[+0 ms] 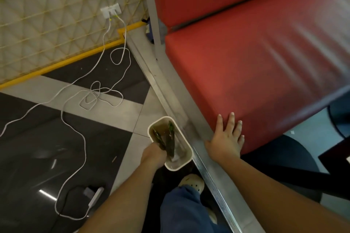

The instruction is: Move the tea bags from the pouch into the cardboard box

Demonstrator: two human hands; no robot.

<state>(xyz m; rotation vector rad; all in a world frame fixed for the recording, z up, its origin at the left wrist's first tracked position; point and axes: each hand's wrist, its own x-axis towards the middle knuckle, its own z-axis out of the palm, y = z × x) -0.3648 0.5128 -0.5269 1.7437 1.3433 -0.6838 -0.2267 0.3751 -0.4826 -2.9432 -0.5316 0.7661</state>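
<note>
A small cream bin [183, 139] with rounded corners stands on the floor beside the bench's metal base. Inside it lie dark green packets [169, 143] and some clear wrapping. My left hand [153, 155] reaches into the bin at its near left side, its fingers closed around the lower ends of the green packets and mostly hidden. Spread flat, my right hand [226, 139] presses on the front edge of the red bench seat [255, 66]. Neither a pouch nor a cardboard box is in view.
White cables [83, 104] loop over the dark and grey floor tiles from a wall socket [111, 10] to a power strip [95, 196]. A metal rail [204, 159] runs along the bench. My shoe [193, 180] and blue trouser leg are below the bin.
</note>
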